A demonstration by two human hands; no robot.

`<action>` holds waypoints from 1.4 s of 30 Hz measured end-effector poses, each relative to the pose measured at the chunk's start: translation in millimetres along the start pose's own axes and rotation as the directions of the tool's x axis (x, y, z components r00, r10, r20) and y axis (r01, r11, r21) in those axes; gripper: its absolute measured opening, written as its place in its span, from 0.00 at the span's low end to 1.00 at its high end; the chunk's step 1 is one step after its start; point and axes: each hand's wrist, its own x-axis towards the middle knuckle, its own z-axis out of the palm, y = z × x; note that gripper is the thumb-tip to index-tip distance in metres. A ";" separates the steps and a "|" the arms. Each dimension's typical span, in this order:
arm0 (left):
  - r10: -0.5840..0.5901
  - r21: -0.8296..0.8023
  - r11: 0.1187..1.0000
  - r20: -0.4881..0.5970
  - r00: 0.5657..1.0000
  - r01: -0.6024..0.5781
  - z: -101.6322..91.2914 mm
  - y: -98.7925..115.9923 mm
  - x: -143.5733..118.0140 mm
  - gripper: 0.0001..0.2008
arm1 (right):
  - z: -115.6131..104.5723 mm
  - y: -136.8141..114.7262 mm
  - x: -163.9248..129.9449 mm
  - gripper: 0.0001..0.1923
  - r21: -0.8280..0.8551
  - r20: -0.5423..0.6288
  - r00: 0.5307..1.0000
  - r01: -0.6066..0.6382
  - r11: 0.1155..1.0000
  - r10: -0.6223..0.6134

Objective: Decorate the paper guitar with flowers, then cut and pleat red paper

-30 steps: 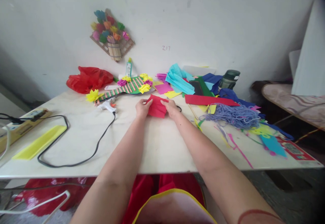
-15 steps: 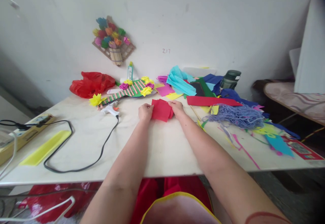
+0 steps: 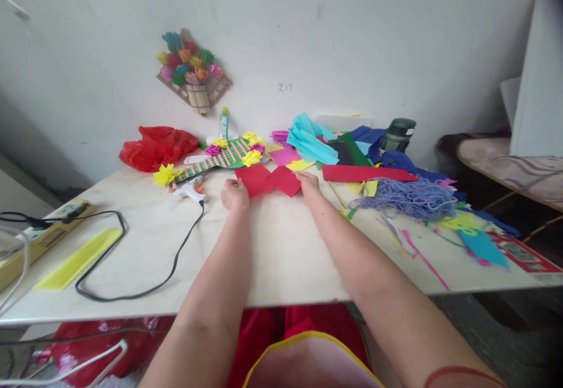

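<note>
Two squarish pieces of red paper are held over the middle of the table. My left hand pinches the left red paper at its outer edge. The right red paper is gripped at its edge by my right hand. Their inner edges meet or overlap slightly; I cannot tell whether they are joined. A white glue gun with a black cord lies left of my left hand. Behind the papers lies a green guitar-shaped craft with pink strips and paper flowers.
At the right are a red strip, blue-purple yarn, and a dark bottle. Blue crepe paper lies at the back. On the left are a red plastic bag, a power strip and a folded yellow sheet.
My left hand has moved left with one red paper, while my right hand stays nearly in place. The red papers, stacked together before, are now spread side by side.
</note>
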 end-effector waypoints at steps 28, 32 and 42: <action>0.304 0.333 0.742 0.606 0.735 -0.582 27.5 0.0 -20.1 0.28 | -4.0 -0.6 2.9 0.09 0.052 0.016 1.000 -0.001 0.999 0.001; 0.342 0.290 0.772 0.562 0.753 -0.566 29.2 -1.6 -19.3 0.25 | -3.6 -1.3 1.6 0.08 0.062 0.033 0.999 0.013 0.998 -0.015; 0.348 -0.270 0.920 0.235 0.908 -0.283 25.8 0.9 -11.1 0.19 | -2.8 0.9 -3.2 0.08 0.068 0.151 0.985 0.079 0.995 -0.089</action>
